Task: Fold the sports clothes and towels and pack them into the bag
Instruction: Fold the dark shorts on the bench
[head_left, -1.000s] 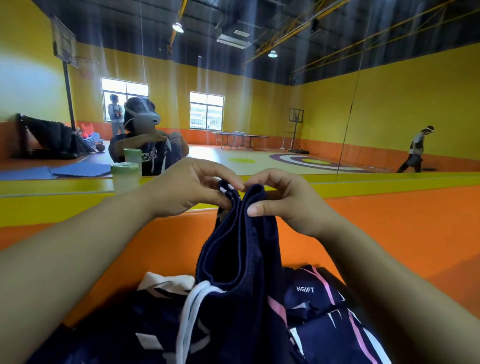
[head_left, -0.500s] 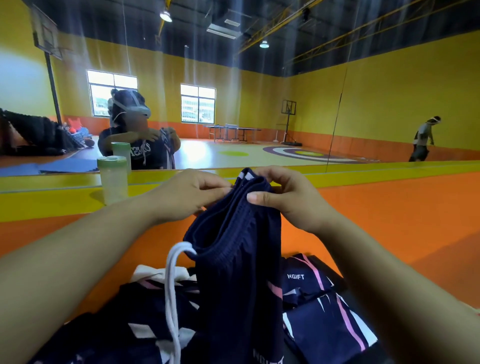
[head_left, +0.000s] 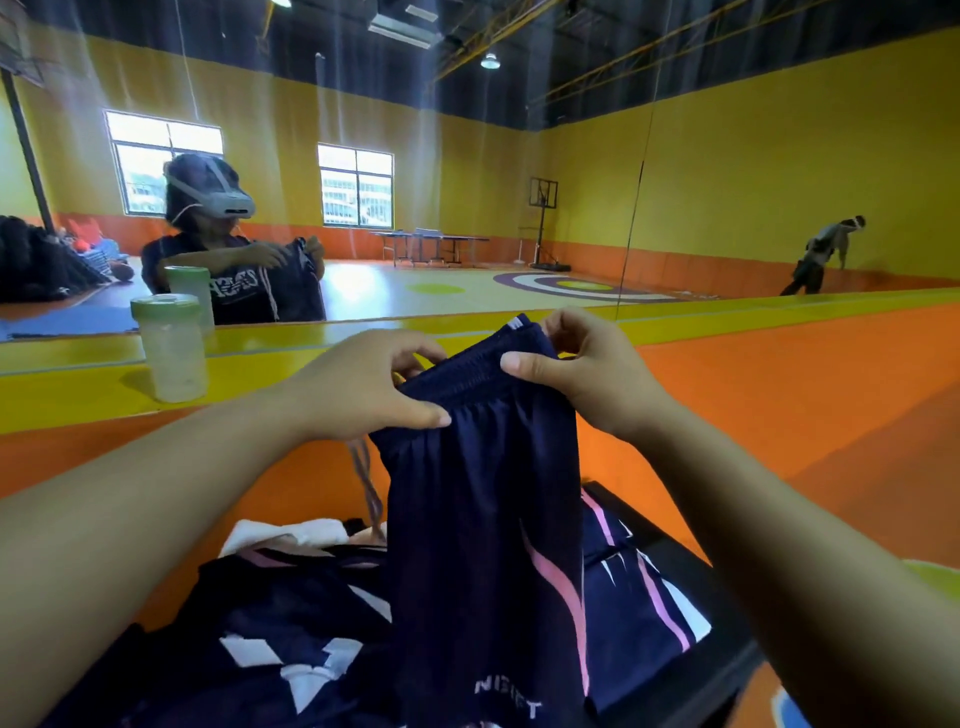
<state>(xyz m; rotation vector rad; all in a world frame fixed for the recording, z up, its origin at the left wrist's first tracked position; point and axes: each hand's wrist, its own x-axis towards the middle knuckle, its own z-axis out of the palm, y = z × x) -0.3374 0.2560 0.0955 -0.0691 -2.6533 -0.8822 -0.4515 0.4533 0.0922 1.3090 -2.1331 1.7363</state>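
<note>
**Head view.** The navy shorts hang upright in front of the person, held up by the waistband. The left hand pinches the waistband's left end, thumb in front and fingers behind. The right hand pinches the right end the same way, so each grip is clamped on the fabric.

A second ago the waistband was bunched into a narrow wad between the hands, with the white drawstring looping down the front. Now the hands have drawn apart and the waistband is stretched flatter. The pink swoosh and the hem lettering face the camera. The drawstring has swung to the shorts' left edge and is blurred. I judge the shorts are being straightened for a first fold; they are not yet folded or packed.

Counted:
- Two hands, with one pair of shorts between them.
- One navy jersey with white marks, below and left of the shorts.
- One white cloth, possibly a towel, just left of the shorts' lower half.
- One folded garment with pink stripes, below and right of the shorts. It lies on something black that may be the bag; I cannot tell.
- One green-lidded tumbler, well left of the shorts, standing by the mirror.
</note>
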